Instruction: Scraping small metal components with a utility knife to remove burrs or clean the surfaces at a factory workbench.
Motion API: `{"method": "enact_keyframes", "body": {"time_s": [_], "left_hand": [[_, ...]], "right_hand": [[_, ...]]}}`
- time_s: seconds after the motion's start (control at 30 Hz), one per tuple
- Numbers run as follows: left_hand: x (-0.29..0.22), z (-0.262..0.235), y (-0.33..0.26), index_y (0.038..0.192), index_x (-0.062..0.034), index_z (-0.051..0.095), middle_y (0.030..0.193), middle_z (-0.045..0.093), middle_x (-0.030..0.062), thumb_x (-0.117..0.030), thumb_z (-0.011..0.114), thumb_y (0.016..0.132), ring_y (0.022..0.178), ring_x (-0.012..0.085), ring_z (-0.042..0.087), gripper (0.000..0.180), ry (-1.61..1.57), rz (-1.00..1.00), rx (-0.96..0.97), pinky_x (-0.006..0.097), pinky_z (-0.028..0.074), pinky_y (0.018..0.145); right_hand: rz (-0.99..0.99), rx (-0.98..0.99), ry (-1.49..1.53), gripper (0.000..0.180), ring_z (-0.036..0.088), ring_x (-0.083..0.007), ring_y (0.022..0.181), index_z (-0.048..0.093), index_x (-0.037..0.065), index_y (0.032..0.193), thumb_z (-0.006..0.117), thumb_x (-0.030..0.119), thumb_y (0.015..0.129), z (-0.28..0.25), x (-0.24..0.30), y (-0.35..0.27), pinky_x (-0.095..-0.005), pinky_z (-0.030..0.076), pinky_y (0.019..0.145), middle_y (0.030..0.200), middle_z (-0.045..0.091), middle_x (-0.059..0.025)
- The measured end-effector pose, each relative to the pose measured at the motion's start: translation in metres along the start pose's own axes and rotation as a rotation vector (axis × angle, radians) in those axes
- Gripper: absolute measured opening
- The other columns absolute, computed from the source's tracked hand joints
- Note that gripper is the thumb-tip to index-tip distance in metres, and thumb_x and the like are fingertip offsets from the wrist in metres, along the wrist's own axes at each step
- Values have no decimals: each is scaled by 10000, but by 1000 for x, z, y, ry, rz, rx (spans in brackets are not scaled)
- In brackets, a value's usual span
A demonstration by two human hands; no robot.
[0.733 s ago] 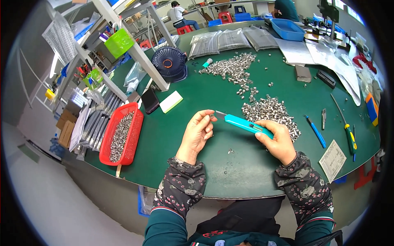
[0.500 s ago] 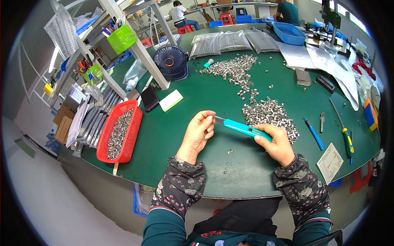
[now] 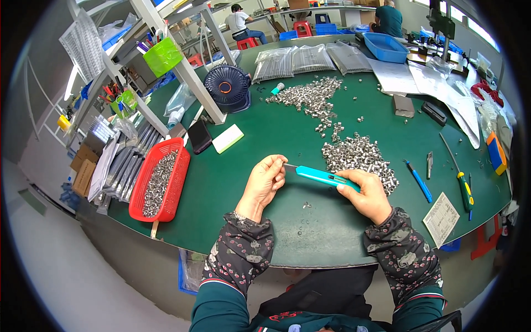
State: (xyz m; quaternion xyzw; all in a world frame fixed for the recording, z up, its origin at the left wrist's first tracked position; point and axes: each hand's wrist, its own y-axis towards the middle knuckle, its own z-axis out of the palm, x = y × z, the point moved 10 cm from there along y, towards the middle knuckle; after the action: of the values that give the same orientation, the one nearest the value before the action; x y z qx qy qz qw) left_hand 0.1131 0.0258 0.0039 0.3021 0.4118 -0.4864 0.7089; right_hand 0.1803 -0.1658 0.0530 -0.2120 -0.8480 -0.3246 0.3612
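My right hand (image 3: pixel 368 198) is closed around a turquoise utility knife (image 3: pixel 316 175), its blade out and pointing left. The blade tip meets the pinched thumb and fingers of my left hand (image 3: pixel 263 183). Whatever small piece sits in that pinch is mostly covered by the fingertips. Just beyond the knife lies a heap of small silvery metal rings (image 3: pixel 358 156). A second, looser heap of rings (image 3: pixel 310 98) spreads farther back. Tiny scraps (image 3: pixel 306 205) lie on the green table (image 3: pixel 326 243) between my forearms.
At left stands a red basket (image 3: pixel 182 177) of small metal parts, near a phone (image 3: pixel 199 136) and a fan (image 3: pixel 225 88). To the right lie a blue pen-like tool (image 3: pixel 418 181), a screwdriver (image 3: pixel 463 188) and a paper slip (image 3: pixel 441 220). Bagged rods (image 3: pixel 312 59) line the back.
The view has shifted slightly. Both hands keep their grip, with the knife blade still at the left fingertips; the small piece there shows less now.
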Motion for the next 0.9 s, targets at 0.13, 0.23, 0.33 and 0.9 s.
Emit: {"method": "enact_keyframes", "body": {"time_s": [0.13,0.23,0.33,0.9], "left_hand": [[0,-2,0,895,-11,535,669,438,-12,-169,515,871,532,44,370,161,25,2,-9,157,281,405],[2,-2,0,875,-11,533,662,447,-5,-190,508,876,513,43,361,181,49,-14,-10,156,276,396],[2,-5,-1,851,-20,536,635,437,-13,-205,503,882,488,34,358,191,80,-20,-59,151,274,380],[-1,-8,-2,944,1,533,793,530,57,-179,474,895,504,38,379,196,19,12,-105,143,281,363]], "right_hand": [[-65,-47,-64,273,584,-268,662,610,45,955,602,216,743,-3,6,-1,-344,447,596,771,603,-112],[-90,-66,-110,268,571,-269,645,609,54,953,601,218,741,-4,9,-2,-353,441,580,741,581,-104],[-110,-81,-156,264,557,-267,634,603,66,953,604,216,736,-4,13,-2,-362,434,564,712,553,-93],[-224,-222,-165,262,574,-283,675,581,45,952,619,155,717,-16,23,-6,-341,447,593,766,575,-116]]}}
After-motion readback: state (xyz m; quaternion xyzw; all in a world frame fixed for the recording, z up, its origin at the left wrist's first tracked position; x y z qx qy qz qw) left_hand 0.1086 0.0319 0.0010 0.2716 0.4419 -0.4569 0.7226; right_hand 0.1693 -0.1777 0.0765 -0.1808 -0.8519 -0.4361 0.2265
